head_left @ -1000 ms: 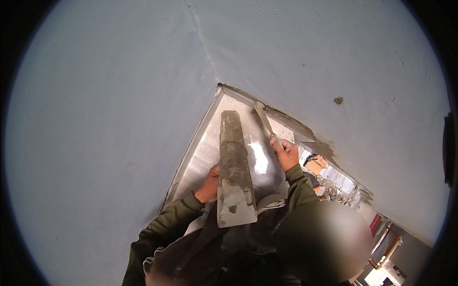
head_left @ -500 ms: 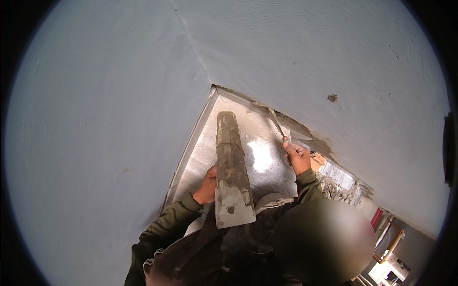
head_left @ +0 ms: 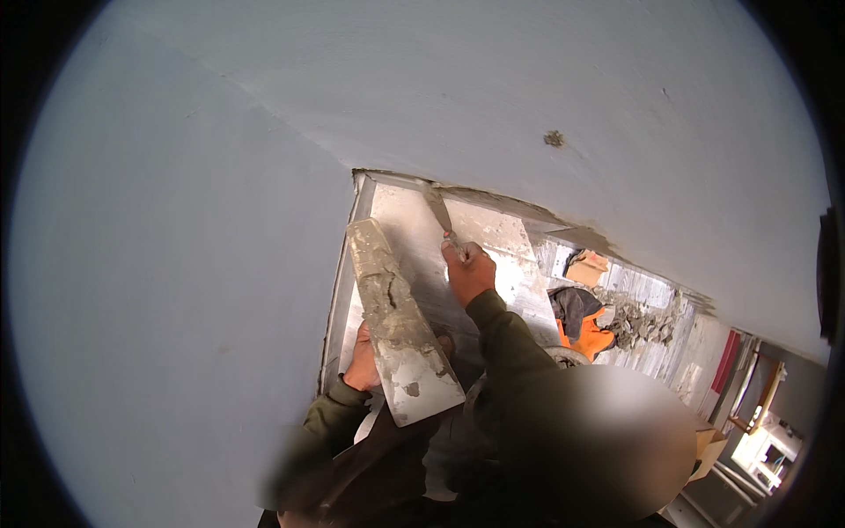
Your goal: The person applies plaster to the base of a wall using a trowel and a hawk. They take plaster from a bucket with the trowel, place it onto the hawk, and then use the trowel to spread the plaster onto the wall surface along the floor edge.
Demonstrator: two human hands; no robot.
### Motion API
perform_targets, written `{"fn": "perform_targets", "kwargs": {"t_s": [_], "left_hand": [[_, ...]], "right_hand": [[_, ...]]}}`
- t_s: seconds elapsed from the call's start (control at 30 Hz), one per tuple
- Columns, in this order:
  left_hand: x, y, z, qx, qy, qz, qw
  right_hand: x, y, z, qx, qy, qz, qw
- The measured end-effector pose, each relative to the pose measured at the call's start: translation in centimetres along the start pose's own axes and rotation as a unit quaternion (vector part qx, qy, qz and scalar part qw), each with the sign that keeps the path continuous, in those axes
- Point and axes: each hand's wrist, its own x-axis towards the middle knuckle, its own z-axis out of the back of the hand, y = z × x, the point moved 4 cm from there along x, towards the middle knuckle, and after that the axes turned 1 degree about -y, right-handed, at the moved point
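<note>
My left hand (head_left: 361,363) is closed at the side of a long flat plastering trowel (head_left: 433,398), its fingers partly hidden beneath it. Grey wet mortar (head_left: 385,295) covers much of the trowel's upper face, thickest toward the far end. With my right hand (head_left: 472,271) I grip the handle of a small pointing trowel (head_left: 437,208). Its narrow blade reaches the rough mortar-smeared joint (head_left: 497,199) at the foot of the right wall, a short way from the corner.
Pale blue-grey walls (head_left: 202,264) meet at the corner ahead, with a grey skirting strip (head_left: 337,295) along the left one. On the floor to the right lie an orange and dark glove (head_left: 588,330), mortar rubble (head_left: 647,321) and an orange-brown piece (head_left: 587,267).
My right hand has brought the small trowel left along the wall's foot, nearer the corner. The mortar-laden trowel now slants more to the left. The whole view has turned, showing more floor on the right.
</note>
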Motion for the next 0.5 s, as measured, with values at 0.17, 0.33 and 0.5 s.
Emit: {"fn": "perform_targets", "kwargs": {"t_s": [0.17, 0.33, 0.5], "left_hand": [[-0.8, 0.4, 0.5, -0.007, -0.016, 0.008, 1.000], [-0.6, 0.9, 0.2, 0.004, -0.004, 0.007, 1.000], [-0.5, 1.3, 0.1, -0.048, -0.015, 0.013, 0.999]], "right_hand": [[-1.2, -2.2, 0.8, 0.016, -0.044, -0.027, 0.999], [-1.6, -4.4, 5.1, 0.059, -0.119, -0.003, 0.991], [-2.6, -4.4, 9.2, 0.059, -0.110, -0.001, 0.992]]}}
